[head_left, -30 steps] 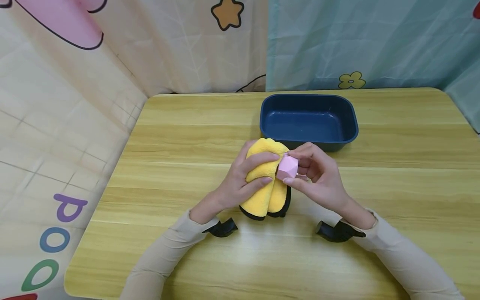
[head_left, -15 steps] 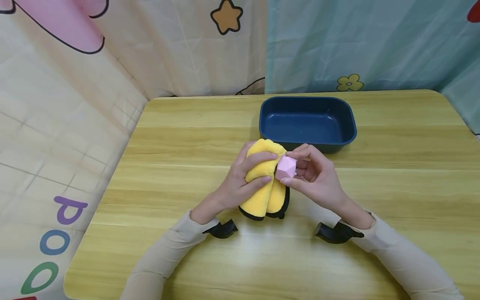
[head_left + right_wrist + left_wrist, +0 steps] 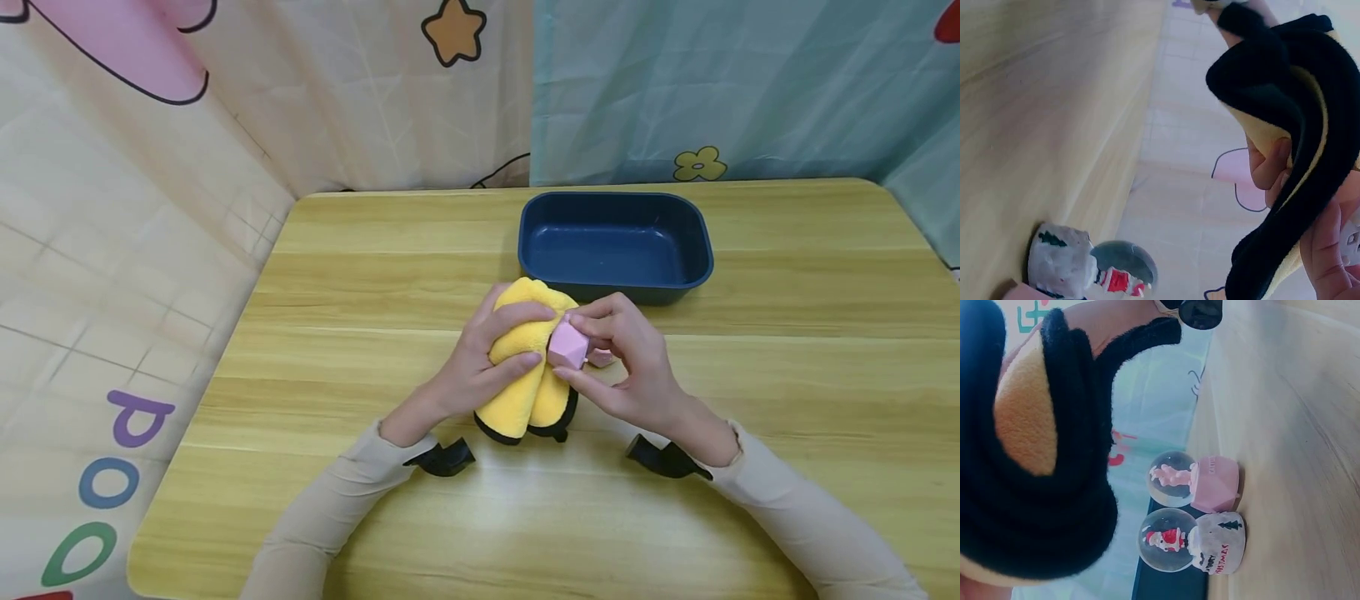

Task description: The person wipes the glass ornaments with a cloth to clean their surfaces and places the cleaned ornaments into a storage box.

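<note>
My left hand (image 3: pixel 487 358) grips a folded yellow cloth (image 3: pixel 517 408) with a black edge, above the table. My right hand (image 3: pixel 637 358) pinches a pink faceted snow globe base (image 3: pixel 567 345) between thumb and fingers, against the cloth's right side. Its glass end is hidden in the cloth. Beyond the hands stand two other snow globes, plain in the left wrist view: one with a pink base (image 3: pixel 1217 484), one with a white base (image 3: pixel 1221 544) and a red-clad figure inside. The right hand mostly covers these two in the head view.
A dark blue rectangular bin (image 3: pixel 615 250) stands behind the hands, near the back of the wooden table (image 3: pixel 360 300). Patterned curtains (image 3: pixel 360 92) hang along the back and left sides.
My right hand has shifted slightly down and left, turning the pink base against the cloth. More of a pink piece behind that hand now shows. My left hand stays nearly still.
</note>
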Motion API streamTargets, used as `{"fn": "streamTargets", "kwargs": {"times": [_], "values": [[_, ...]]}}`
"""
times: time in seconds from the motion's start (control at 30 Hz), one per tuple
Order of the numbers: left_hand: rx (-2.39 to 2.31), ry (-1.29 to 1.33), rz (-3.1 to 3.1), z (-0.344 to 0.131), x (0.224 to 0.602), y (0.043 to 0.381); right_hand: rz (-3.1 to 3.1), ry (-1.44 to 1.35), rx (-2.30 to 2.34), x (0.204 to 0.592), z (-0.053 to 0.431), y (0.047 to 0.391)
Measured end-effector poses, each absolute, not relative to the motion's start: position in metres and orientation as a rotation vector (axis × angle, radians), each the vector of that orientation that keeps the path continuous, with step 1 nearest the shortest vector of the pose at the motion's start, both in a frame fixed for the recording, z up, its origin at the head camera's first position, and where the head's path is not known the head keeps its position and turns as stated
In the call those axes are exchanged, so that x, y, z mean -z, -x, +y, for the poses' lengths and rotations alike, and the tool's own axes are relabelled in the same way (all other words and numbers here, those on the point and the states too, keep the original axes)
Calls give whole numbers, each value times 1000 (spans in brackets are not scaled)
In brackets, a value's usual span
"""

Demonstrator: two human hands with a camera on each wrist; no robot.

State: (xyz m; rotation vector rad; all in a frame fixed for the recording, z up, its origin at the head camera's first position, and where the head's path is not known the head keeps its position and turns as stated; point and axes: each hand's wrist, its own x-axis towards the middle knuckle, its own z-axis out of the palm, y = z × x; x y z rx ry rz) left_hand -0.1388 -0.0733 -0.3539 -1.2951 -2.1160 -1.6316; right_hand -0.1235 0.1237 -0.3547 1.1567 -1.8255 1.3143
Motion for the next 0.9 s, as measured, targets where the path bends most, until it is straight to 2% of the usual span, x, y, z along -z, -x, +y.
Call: {"fn": "streamTargets", "kwargs": {"times": [0.13,0.9], "values": [[1642,1318,-2106,-74,352,139,-1775,-1134,-1120,354,123,124],[1770,1286,-2194,-76,352,139,-1736,-1261,-732,352,128,127]]}}
